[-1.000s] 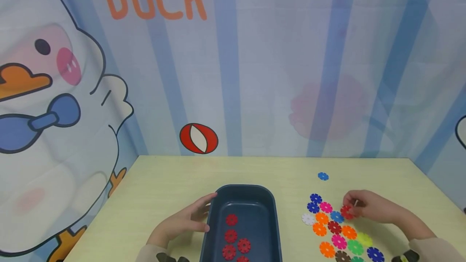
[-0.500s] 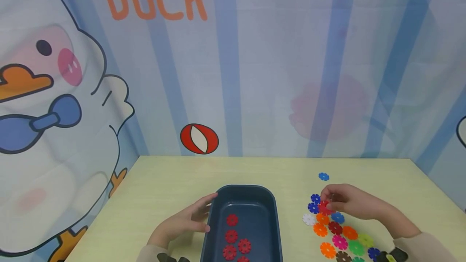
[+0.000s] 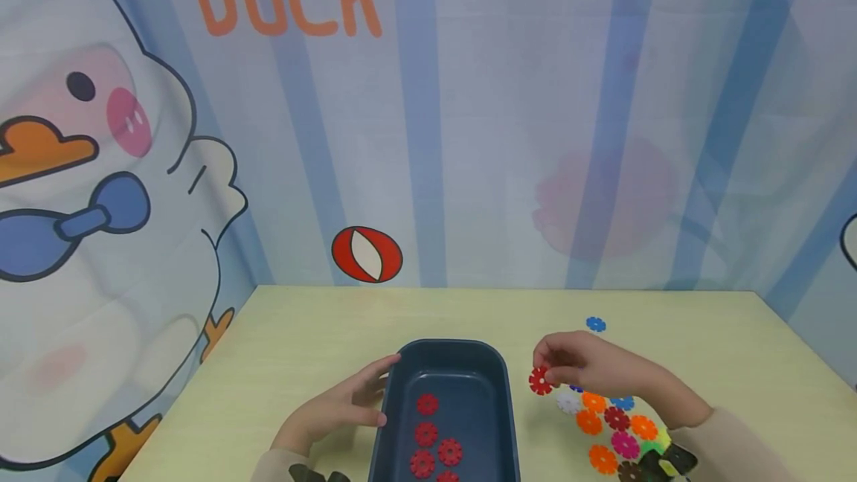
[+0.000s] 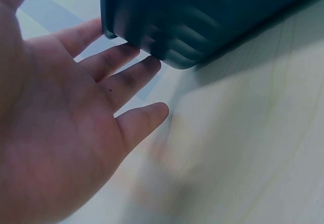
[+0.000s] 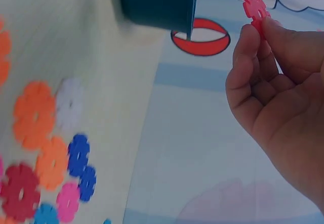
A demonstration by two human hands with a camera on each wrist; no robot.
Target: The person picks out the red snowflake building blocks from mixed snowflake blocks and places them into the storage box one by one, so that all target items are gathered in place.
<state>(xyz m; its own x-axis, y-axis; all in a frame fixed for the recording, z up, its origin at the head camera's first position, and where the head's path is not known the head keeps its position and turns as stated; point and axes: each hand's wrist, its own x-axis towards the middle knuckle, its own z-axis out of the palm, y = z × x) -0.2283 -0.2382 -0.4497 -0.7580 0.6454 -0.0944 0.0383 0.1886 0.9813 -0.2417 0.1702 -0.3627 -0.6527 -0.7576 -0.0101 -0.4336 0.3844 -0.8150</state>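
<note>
Between thumb and fingertips, my right hand (image 3: 589, 363) pinches a red snowflake disc (image 3: 540, 381), held above the table just right of the dark blue tray (image 3: 510, 422). The right wrist view shows that same red disc (image 5: 255, 6) gripped at its edge, its upper part free. My left hand (image 3: 338, 407) rests against the tray's left side, fingers spread, with fingertips touching the wall. In the left wrist view those fingers (image 4: 134, 82) are nearly straight beside the tray wall (image 4: 167, 21). Several red discs (image 3: 426, 434) lie on the tray floor.
To the right, several loose discs lie in a cluster, among them an orange disc (image 3: 602, 459), a white disc (image 3: 568, 402) and a pink disc (image 3: 625, 445). My forearm hides part of it. One blue disc (image 3: 595, 324) lies apart, farther back. A printed curtain (image 3: 482, 132) stands behind the table.
My right hand has moved left with the red disc, from the right of the cluster, across it, to near the tray. The left hand and the tray have stayed in place.
</note>
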